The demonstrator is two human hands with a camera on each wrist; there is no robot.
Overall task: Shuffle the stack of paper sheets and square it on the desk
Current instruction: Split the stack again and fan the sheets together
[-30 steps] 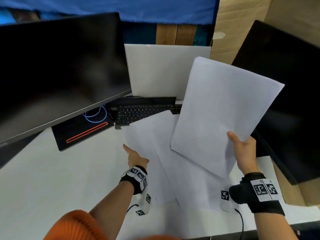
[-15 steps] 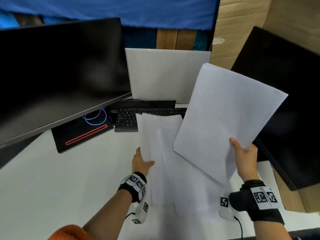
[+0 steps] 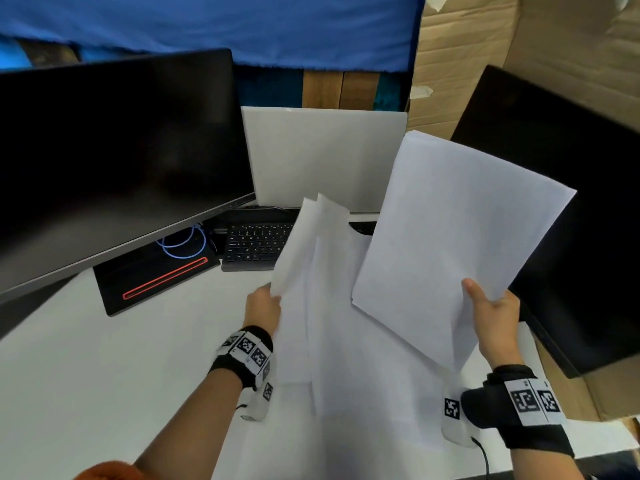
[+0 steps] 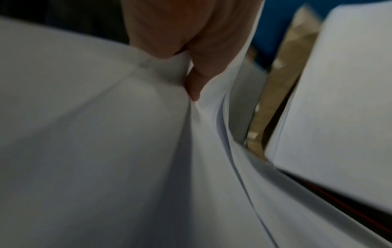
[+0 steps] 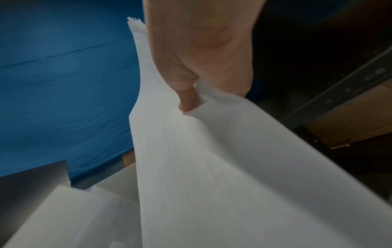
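The white paper is split in two parts. My right hand (image 3: pixel 491 306) holds the thicker stack (image 3: pixel 453 237) in the air at its lower right edge, thumb on top; the right wrist view shows the thumb (image 5: pixel 186 99) pinching that stack (image 5: pixel 212 167). My left hand (image 3: pixel 265 303) grips a few loose sheets (image 3: pixel 311 271) by their left edge and lifts them, so they bend upward. The left wrist view shows fingers (image 4: pixel 195 87) curled into these sheets (image 4: pixel 106 151). The lower ends of the loose sheets lie on the white desk (image 3: pixel 104 375).
A dark monitor (image 3: pixel 114 161) stands at the left, another dark screen (image 3: pixel 571 209) at the right. A black keyboard (image 3: pixel 256 244), a black base with a red line (image 3: pixel 156 278) and a white panel (image 3: pixel 322 154) sit behind the paper.
My left hand closed on the edge of the loose sheets and raised them off the desk. The right hand's stack tilted slightly and stayed in the air.
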